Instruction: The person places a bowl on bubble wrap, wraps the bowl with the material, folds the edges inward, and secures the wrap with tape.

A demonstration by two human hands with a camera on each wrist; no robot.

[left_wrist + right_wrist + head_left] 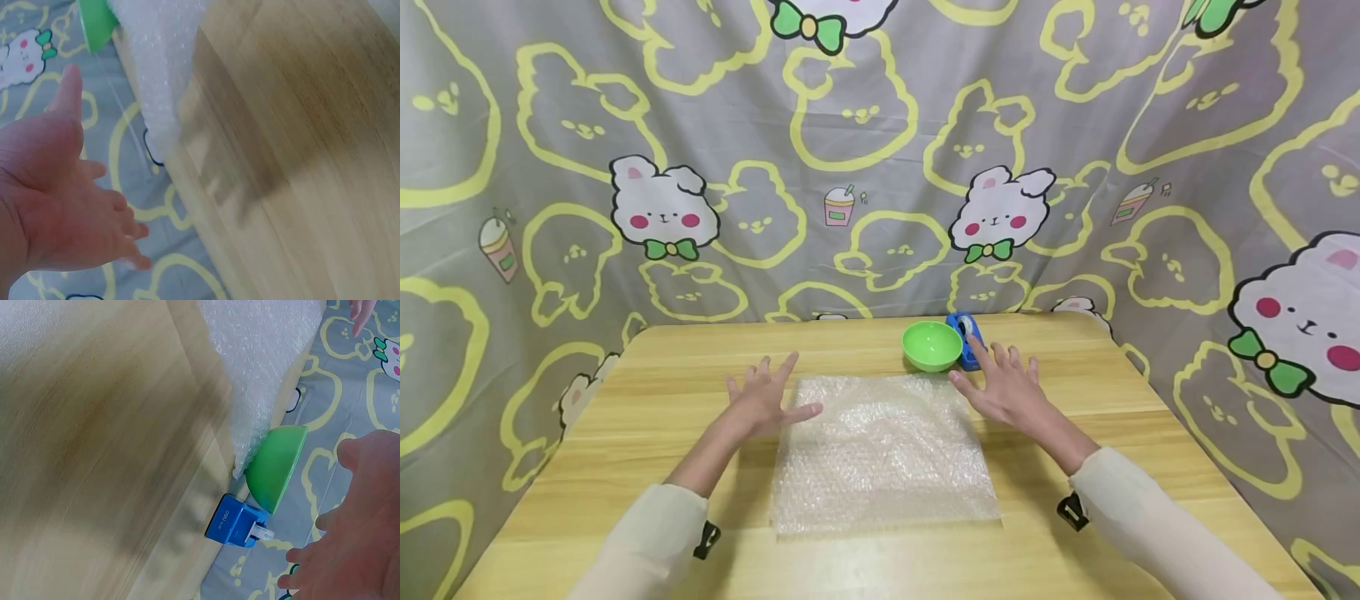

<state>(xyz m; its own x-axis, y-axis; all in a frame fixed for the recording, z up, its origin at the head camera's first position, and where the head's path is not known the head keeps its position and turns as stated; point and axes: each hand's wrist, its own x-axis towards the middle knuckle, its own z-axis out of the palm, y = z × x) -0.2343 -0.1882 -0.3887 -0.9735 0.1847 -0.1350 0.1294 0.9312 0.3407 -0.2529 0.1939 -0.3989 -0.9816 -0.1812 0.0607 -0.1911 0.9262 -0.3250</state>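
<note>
I observe left grip (760, 403) and right grip (1006, 392) spread wide, empty, flanking the bubble wrap (883, 454) on the desk (850, 573).

Head view: right fingers (980, 351) partly hide the tape dispenser (967, 357). Left wrist view: top edge crops the bowl (97, 26).
</note>
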